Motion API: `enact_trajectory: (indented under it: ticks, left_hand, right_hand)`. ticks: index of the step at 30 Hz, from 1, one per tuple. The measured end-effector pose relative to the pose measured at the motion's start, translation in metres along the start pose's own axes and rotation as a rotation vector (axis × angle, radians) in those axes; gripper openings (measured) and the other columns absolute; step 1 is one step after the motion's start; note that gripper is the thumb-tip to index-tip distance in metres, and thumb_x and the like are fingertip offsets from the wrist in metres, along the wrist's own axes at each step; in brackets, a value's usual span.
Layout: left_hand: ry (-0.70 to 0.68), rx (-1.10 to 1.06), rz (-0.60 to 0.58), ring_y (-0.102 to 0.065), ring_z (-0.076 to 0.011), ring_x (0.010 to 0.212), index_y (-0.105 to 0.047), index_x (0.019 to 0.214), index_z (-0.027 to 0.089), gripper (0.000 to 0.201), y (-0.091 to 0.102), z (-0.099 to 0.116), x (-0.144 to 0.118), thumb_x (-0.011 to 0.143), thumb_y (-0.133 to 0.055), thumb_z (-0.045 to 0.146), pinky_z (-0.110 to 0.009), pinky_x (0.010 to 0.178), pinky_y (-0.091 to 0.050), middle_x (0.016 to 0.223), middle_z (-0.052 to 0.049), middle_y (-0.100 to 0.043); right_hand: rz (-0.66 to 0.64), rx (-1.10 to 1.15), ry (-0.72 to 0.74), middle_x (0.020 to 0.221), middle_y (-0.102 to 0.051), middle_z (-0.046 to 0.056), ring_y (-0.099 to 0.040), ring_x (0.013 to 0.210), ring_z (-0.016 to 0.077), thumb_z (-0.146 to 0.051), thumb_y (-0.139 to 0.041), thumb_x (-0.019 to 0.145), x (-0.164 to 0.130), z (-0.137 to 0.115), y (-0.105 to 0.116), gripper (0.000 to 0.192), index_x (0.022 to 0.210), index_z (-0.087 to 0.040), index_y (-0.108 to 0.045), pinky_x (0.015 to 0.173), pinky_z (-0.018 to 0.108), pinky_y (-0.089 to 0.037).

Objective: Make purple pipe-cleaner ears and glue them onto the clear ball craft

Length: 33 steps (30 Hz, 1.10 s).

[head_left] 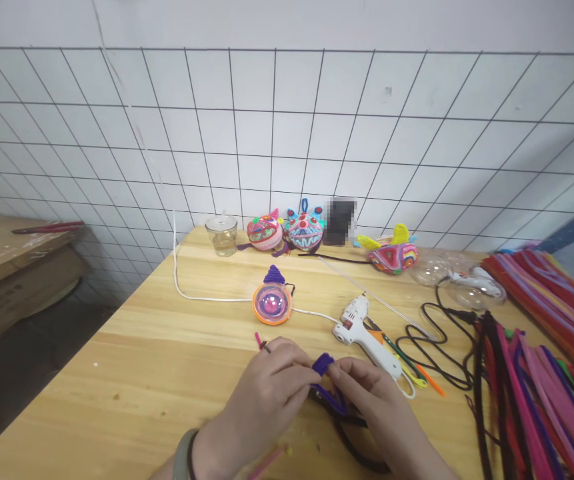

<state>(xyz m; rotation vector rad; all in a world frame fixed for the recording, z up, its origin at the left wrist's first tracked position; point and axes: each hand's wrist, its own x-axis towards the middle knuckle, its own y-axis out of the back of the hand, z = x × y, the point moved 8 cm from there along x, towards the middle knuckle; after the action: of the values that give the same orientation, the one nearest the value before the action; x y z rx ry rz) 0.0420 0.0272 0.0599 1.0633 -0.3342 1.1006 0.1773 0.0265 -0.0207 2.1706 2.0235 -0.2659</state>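
Note:
Between my two hands is a purple pipe cleaner (323, 364), folded into a small packed zigzag, with a loose length hanging below. My left hand (271, 387) pinches its left side, fingers closed. On the other side my right hand (367, 393) grips it between thumb and fingertips. Beyond my hands lies a round ornament (272, 303) with pink and purple rings, an orange rim and a purple pointed top. To its right a white glue gun (369, 337) rests on its side, close to my right hand. Dark pipe cleaners lie partly hidden under my hands.
Along the tiled wall stand a glass cup (222, 237) and colourful decorated balls (305, 230). Clear plastic balls (431, 268) sit at the back right. Bundles of pipe cleaners (531, 380) and a black cord (434, 333) cover the right side. Scissors (411, 370) lie beside the glue gun.

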Motion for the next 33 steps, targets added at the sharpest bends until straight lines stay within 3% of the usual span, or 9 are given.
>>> enact_trajectory:
  ticks: [4,12,15,18,22,24,28,33]
  left_hand:
    - [-0.020,0.013,0.004,-0.058,-0.0151,0.073,-0.066,0.082,0.017,0.018,0.001,0.002,0.001,0.083,-0.053,0.006,-0.028,0.066,-0.048,0.078,-0.007,-0.067]
    - [-0.068,-0.023,-0.027,-0.062,-0.0170,0.084,-0.066,0.089,0.019,0.020,0.001,0.007,0.001,0.084,-0.051,0.006,-0.029,0.073,-0.052,0.088,-0.008,-0.070]
    - [-0.042,-0.086,0.027,-0.064,-0.0177,0.088,-0.066,0.088,0.019,0.022,0.005,0.007,0.001,0.079,-0.054,0.002,-0.030,0.079,-0.053,0.091,-0.008,-0.072]
    - [0.162,-0.199,0.121,-0.067,-0.0175,0.087,-0.066,0.083,0.019,0.023,0.009,-0.010,-0.001,0.074,-0.056,0.000,-0.029,0.081,-0.052,0.090,-0.007,-0.074]
    - [0.722,-0.502,0.182,-0.069,-0.0171,0.073,-0.067,0.076,0.018,0.008,-0.003,-0.054,-0.019,0.072,-0.063,0.012,-0.027,0.068,-0.053,0.077,-0.005,-0.075]
    - [0.902,-0.730,0.229,-0.068,-0.0165,0.066,-0.064,0.074,0.017,0.008,-0.012,-0.067,-0.027,0.068,-0.069,0.018,-0.025,0.062,-0.051,0.071,-0.004,-0.075]
    - [1.039,-0.908,0.242,-0.066,-0.0126,0.060,-0.064,0.075,0.015,0.022,-0.021,-0.076,-0.032,0.061,-0.077,0.025,-0.021,0.060,-0.049,0.068,-0.004,-0.075]
    - [1.117,-0.967,0.229,-0.060,-0.0094,0.051,-0.064,0.073,0.014,0.030,-0.026,-0.076,-0.036,0.054,-0.082,0.030,-0.020,0.055,-0.047,0.061,-0.002,-0.072]
  right_hand:
    - [-0.055,0.067,-0.024,0.045,-0.040,-0.007,-0.027,0.044,0.0065,-0.058,-0.072,0.063,0.000,0.000,-0.004,0.047,0.053,-0.016,-0.053,0.045,0.021,-0.019]
    - [-0.054,0.067,-0.029,0.046,-0.040,-0.007,-0.028,0.045,0.0073,-0.061,-0.073,0.057,0.000,-0.005,-0.005,0.050,0.049,-0.017,-0.051,0.046,0.022,-0.020]
    - [-0.068,0.071,-0.023,0.046,-0.040,-0.007,-0.029,0.046,0.0074,-0.060,-0.072,0.060,0.000,-0.002,-0.004,0.049,0.051,-0.016,-0.053,0.046,0.022,-0.020]
    - [-0.051,0.062,0.005,0.047,-0.043,-0.005,-0.033,0.047,0.0087,-0.059,-0.067,0.068,0.002,0.001,0.001,0.046,0.055,-0.016,-0.057,0.047,0.022,-0.023]
    - [-0.013,0.047,0.040,0.052,-0.048,-0.003,-0.039,0.049,0.0101,-0.059,-0.062,0.073,0.003,0.001,0.008,0.045,0.062,-0.015,-0.063,0.047,0.023,-0.028]
    - [-0.005,0.026,0.052,0.053,-0.048,-0.003,-0.039,0.049,0.0102,-0.058,-0.063,0.073,0.003,-0.001,0.008,0.044,0.065,-0.015,-0.064,0.048,0.023,-0.029]
    - [-0.035,-0.007,0.079,0.051,-0.044,-0.004,-0.038,0.049,0.0096,-0.055,-0.064,0.075,0.000,-0.003,0.003,0.041,0.062,-0.016,-0.060,0.047,0.022,-0.028]
    - [-0.047,0.014,0.099,0.053,-0.043,-0.005,-0.035,0.048,0.0091,-0.054,-0.066,0.073,-0.001,0.001,-0.002,0.038,0.076,-0.016,-0.067,0.046,0.021,-0.027]
